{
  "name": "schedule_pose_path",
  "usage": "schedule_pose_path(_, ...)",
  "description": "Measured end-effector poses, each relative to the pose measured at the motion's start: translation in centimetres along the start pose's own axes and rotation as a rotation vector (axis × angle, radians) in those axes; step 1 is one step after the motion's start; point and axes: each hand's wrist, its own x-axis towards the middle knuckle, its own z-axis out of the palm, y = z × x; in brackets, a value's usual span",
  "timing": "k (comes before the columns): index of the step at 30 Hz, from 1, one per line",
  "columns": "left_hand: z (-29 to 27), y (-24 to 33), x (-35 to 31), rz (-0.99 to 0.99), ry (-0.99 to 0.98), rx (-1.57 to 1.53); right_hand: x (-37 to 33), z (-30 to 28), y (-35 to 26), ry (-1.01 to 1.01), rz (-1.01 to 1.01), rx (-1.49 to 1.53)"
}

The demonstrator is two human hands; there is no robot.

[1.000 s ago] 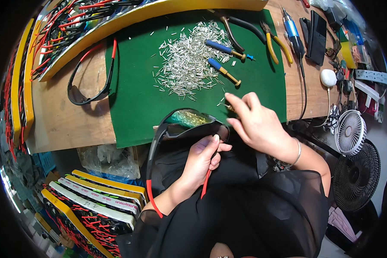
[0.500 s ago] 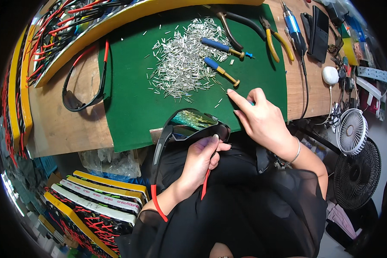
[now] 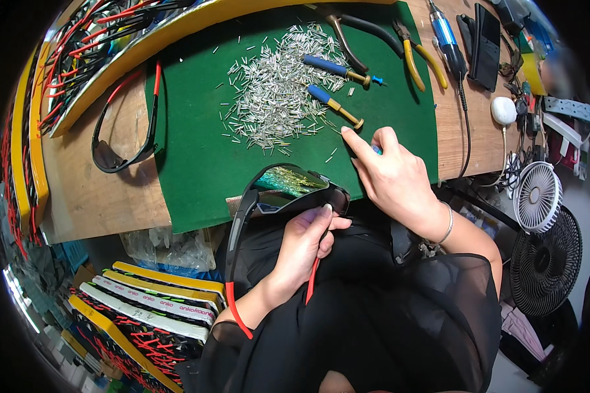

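Observation:
My left hand is closed on a pair of wraparound sunglasses at the mat's near edge. Their lens shines green and gold, and the dark temples end in red tips. My right hand hovers over the green mat, its fingers curled around a thin tool with a blue end, mostly hidden in the palm. Its index fingertip is just below a heap of small silver pins. Two blue-and-brass screwdrivers, an upper one and a lower one, lie at the heap's right side.
Black-handled pliers and yellow-handled cutters lie at the mat's far right. Another pair of sunglasses rests on the wood at left. Yellow-edged trays of glasses stand at far left. A corded blue tool and fans are at right.
My right hand has shifted slightly up and left above the mat. My left hand keeps its hold on the sunglasses, and the whole view has drifted a little.

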Motion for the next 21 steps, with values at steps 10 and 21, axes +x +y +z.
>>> schedule_pose_path(10, 0.1, -0.2, -0.3, -0.001, 0.043, 0.049, 0.0, 0.1, -0.4, -0.019, 0.000, -0.015)
schedule_pose_path(21, 0.0, -0.4, -0.3, 0.097, -0.070, 0.027, -2.2, -2.3, 0.3, -0.063, 0.026, 0.209)
